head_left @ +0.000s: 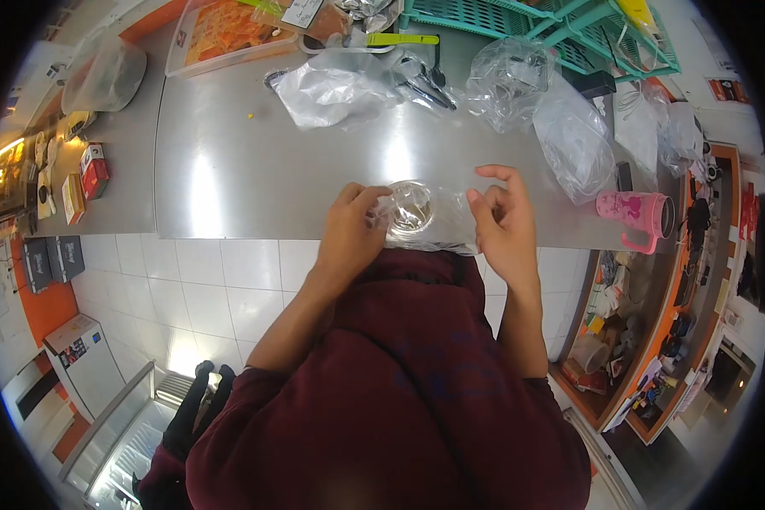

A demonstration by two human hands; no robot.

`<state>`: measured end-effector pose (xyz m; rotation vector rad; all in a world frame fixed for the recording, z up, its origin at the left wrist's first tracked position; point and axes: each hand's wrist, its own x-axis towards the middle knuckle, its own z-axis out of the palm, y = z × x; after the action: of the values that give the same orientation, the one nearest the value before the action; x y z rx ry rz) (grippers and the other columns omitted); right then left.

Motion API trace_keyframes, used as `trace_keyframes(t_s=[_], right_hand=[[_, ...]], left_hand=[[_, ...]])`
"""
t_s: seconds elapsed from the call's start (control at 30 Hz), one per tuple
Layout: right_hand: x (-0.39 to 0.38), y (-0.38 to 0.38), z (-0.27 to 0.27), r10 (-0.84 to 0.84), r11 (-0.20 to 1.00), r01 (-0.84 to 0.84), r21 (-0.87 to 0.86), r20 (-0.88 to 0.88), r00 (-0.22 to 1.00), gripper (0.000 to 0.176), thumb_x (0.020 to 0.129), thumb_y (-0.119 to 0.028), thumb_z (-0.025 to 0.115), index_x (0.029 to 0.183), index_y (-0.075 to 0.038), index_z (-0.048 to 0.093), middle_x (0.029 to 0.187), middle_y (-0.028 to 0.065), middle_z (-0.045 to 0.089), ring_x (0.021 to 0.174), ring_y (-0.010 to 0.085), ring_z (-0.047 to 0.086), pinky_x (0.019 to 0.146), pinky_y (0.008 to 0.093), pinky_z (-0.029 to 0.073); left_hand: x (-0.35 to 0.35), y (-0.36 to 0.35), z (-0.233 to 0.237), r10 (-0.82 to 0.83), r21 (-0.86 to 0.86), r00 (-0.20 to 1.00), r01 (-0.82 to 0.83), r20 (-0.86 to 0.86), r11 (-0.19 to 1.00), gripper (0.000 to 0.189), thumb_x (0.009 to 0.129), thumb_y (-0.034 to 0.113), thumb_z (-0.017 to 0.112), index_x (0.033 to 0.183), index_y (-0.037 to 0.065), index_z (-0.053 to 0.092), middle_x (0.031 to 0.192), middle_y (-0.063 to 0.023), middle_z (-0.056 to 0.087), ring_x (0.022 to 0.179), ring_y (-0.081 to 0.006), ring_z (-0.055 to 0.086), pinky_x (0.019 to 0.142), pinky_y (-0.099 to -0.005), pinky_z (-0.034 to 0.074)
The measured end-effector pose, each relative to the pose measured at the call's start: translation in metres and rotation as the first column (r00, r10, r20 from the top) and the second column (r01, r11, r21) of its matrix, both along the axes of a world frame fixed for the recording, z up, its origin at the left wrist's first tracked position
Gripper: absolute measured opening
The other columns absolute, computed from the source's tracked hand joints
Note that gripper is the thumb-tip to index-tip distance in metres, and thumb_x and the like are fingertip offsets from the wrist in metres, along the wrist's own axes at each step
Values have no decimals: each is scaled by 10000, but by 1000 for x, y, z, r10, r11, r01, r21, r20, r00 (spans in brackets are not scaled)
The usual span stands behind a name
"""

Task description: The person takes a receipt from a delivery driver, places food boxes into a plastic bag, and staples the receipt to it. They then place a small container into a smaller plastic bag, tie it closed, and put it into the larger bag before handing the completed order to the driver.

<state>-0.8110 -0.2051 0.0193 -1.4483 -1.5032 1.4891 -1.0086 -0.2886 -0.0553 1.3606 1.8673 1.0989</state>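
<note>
A clear round plastic cup [412,209] stands at the table's front edge, close against my body, with a thin clear plastic bag [452,217] around it and spreading to the right. My left hand [357,223] is closed, its fingertips pinching the bag at the left side of the cup. To the right of the bag is my right hand [505,223], thumb and index finger apart and the other fingers curled, with nothing held between them.
Loose plastic bags [331,87], black plastic spoons [432,83] and a teal basket [484,15] lie toward the back. At far left back sits a tub of orange food [229,34]. A pink mug [633,212] stands at right.
</note>
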Motion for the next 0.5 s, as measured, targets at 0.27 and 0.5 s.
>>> trace_keyframes(t_s=[0.27,0.5], right_hand=[[-10,-13,18,-24,949,31,314,-26,999,253,872,28,679,1098,-31,582,647,-18,491,609,49,478,593,217,396],[-6,-20,26,136,927,-100,361,-74,988,252,839,14,699,1064,-39,600,720,21,564,667,105,560,618,270,452]], left_hand=[[-31,-19,118,-255,-298,938,320,235,900,84,867,50,711,945,21,721,916,-98,691,823,-185,662,678,-298,545],[-26,-1,66,-427,287,859,350,281,892,161,906,101,689,1027,13,629,1089,-114,641,959,-257,622,844,-325,468]])
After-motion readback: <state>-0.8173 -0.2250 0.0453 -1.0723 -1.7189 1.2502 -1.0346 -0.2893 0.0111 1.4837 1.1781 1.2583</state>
